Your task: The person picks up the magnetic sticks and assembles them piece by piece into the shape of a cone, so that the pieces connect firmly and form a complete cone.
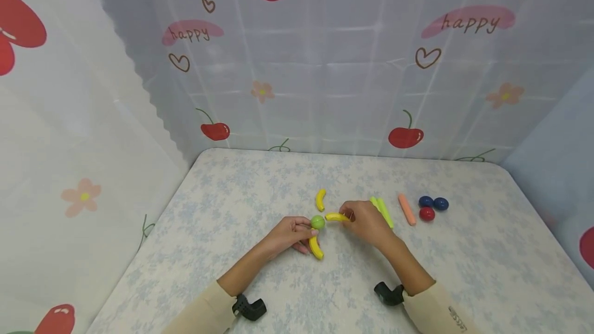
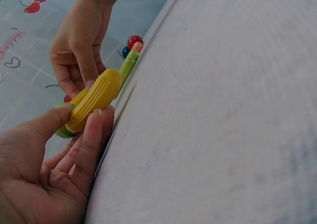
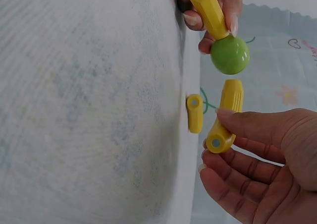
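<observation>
My left hand (image 1: 286, 236) pinches a curved yellow magnetic stick (image 1: 316, 249) between thumb and fingers. At that stick's far end sits a glossy green ball (image 1: 317, 221). From the right, my right hand (image 1: 366, 221) holds a second curved yellow stick (image 1: 336, 217) between thumb and fingertips. Its free end points at the green ball, with a narrow gap between them in the right wrist view; a grey round inset (image 3: 216, 143) shows at its other end. A third curved yellow stick (image 1: 320, 200) lies on the table just beyond the ball.
Right of my right hand lie light green straight sticks (image 1: 384, 213), an orange stick (image 1: 407, 209), two dark blue balls (image 1: 426, 201) and a red ball (image 1: 427, 214). The table (image 1: 223, 195) has a pale floral cover. Printed curtains (image 1: 315, 76) stand along its back and sides.
</observation>
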`<state>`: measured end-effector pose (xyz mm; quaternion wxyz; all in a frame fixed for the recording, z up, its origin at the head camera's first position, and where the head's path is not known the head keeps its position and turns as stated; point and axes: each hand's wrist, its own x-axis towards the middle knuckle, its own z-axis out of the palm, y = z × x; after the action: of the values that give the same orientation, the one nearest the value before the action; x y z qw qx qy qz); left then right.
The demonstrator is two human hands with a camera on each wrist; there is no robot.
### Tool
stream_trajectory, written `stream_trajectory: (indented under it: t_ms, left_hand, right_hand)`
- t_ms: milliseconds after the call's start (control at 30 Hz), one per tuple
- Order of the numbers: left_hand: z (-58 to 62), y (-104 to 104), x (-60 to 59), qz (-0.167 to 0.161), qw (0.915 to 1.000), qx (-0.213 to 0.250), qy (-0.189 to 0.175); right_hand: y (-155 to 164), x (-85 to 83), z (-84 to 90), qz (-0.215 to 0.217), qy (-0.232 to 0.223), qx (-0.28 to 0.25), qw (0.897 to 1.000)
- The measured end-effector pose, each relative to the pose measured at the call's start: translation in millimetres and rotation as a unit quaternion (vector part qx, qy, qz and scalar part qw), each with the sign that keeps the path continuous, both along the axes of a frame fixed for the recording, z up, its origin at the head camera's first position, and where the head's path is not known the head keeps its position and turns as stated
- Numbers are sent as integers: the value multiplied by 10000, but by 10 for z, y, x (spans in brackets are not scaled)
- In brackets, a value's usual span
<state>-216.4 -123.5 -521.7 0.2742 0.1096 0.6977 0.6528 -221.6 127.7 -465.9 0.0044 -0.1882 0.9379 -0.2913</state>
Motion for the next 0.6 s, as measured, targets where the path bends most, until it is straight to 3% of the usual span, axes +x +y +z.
stream_trajectory:
  t_ms: [300, 600]
  left_hand:
    - [3, 16, 18, 44, 10000, -27, 66]
    - [-2, -11, -9, -198, 9997, -12, 159]
  right_hand:
    - [-23, 44, 1, -6, 100, -147, 9998]
    - [-69, 36, -31, 137, 259, -201, 9994]
